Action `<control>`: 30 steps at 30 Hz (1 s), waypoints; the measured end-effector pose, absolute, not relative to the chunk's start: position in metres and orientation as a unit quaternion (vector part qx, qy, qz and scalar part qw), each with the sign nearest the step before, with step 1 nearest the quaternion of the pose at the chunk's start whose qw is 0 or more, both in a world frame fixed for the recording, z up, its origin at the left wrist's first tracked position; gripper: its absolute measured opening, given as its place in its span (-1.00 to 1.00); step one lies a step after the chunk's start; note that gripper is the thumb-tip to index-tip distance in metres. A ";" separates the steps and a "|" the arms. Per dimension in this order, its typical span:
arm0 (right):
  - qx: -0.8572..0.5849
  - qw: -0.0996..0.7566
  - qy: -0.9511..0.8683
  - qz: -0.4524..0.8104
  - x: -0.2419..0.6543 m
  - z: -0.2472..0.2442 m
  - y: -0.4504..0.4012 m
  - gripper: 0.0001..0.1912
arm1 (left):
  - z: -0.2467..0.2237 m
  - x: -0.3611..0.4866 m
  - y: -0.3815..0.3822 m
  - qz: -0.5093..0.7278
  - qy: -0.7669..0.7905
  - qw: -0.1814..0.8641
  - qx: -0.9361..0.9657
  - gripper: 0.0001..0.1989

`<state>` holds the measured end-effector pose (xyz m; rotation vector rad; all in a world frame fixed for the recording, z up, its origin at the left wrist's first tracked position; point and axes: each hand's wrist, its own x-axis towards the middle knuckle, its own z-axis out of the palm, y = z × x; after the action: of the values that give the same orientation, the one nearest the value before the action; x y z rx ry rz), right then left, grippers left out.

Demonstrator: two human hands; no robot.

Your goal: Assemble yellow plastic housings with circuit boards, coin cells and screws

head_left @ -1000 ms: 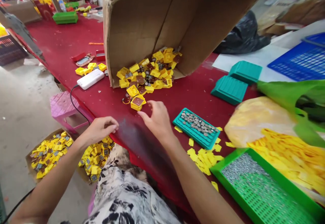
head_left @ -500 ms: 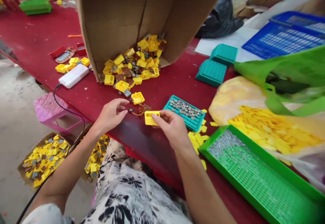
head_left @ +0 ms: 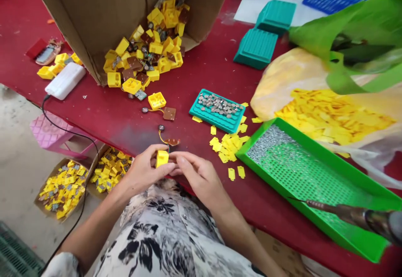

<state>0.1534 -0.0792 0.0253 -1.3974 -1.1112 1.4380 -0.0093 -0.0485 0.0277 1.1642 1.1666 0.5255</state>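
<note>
My left hand (head_left: 147, 170) is closed round a small yellow plastic case (head_left: 162, 158) near the table's front edge. The curled fingers of my right hand (head_left: 197, 176) meet the case's right side, partly hiding it. Just beyond my fingers, thin wires link a small round black part (head_left: 161, 127) to a brown board (head_left: 172, 142); the wires run down toward the case. Farther back lies another open yellow case (head_left: 157, 100) with wires, a round part and a brown board (head_left: 169, 114).
A tipped cardboard box (head_left: 94, 26) spills yellow cases onto the red table. To the right are a teal tray (head_left: 216, 124) of metal discs, loose yellow lids (head_left: 229, 147), and a green tray (head_left: 301, 208) of small metal pieces. A screwdriver-like tool tip (head_left: 333, 210) hangs over it.
My right hand has brought the yellow case left and nearer my body, where my left hand now grips it too. The tool tip has come into view at right. The view has shifted.
</note>
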 end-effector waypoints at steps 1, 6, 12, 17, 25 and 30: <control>-0.570 0.404 -0.465 0.545 0.156 0.026 -0.078 -0.63 | 0.027 -0.011 -0.051 0.233 0.518 0.649 0.506 -0.41; -0.596 0.381 -0.636 0.308 0.169 0.022 -0.037 -0.82 | 0.037 -0.029 -0.049 0.237 0.556 0.590 0.535 -0.46; -0.557 0.246 -0.771 0.184 0.150 0.000 0.010 -0.76 | 0.042 -0.043 -0.045 0.252 0.563 0.659 0.430 -0.37; -0.555 0.277 -0.755 0.212 0.150 0.001 0.005 -0.80 | 0.038 -0.045 -0.039 0.289 0.514 0.714 0.377 -0.42; -0.618 0.377 -0.603 0.336 0.186 0.020 -0.039 -0.86 | 0.034 -0.023 -0.037 0.206 0.421 0.853 0.228 -0.55; -0.655 0.323 -0.651 0.209 0.200 0.005 -0.058 -0.83 | 0.037 -0.007 -0.035 0.203 0.490 0.754 0.386 -0.54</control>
<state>0.2000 -0.0577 0.0054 -1.7181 -1.7082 0.5496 -0.0068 -0.0355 0.0366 0.8427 1.0699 0.4423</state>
